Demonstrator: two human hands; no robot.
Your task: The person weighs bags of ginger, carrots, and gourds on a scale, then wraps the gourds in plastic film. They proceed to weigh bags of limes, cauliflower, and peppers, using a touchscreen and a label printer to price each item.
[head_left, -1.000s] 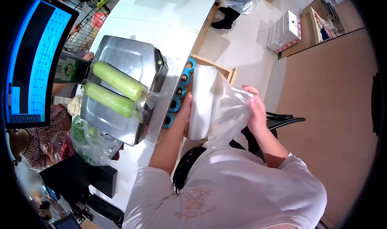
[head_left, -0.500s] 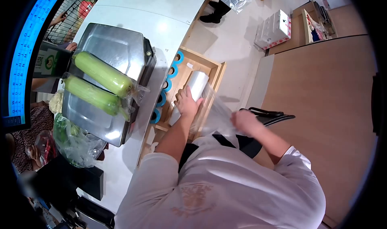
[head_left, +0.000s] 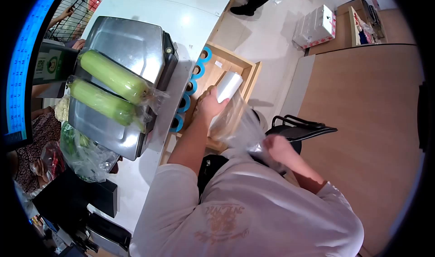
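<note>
My left hand (head_left: 211,105) is wrapped round a roll of clear plastic bags (head_left: 229,86) that lies in an open wooden drawer (head_left: 246,65). A length of thin plastic bag (head_left: 240,128) stretches from the roll towards my body. At its other end my right hand (head_left: 277,148) is closed on the film, slightly blurred, in front of my waist. On the metal scale (head_left: 126,39) to the left lie two long pale-green gourds (head_left: 108,76), each in clear wrap, side by side.
Several blue-edged rolls (head_left: 190,86) line the drawer's left side. Bagged greens (head_left: 81,150) sit beside the scale, near a lit screen (head_left: 27,53). A black chair (head_left: 299,129) stands right of my right hand. Another person's hand (head_left: 79,44) is beyond the scale.
My right hand has drawn slightly down and outward, and the plastic looks more bunched near it. My left hand stays on the roll. The whole view has shifted a little.
</note>
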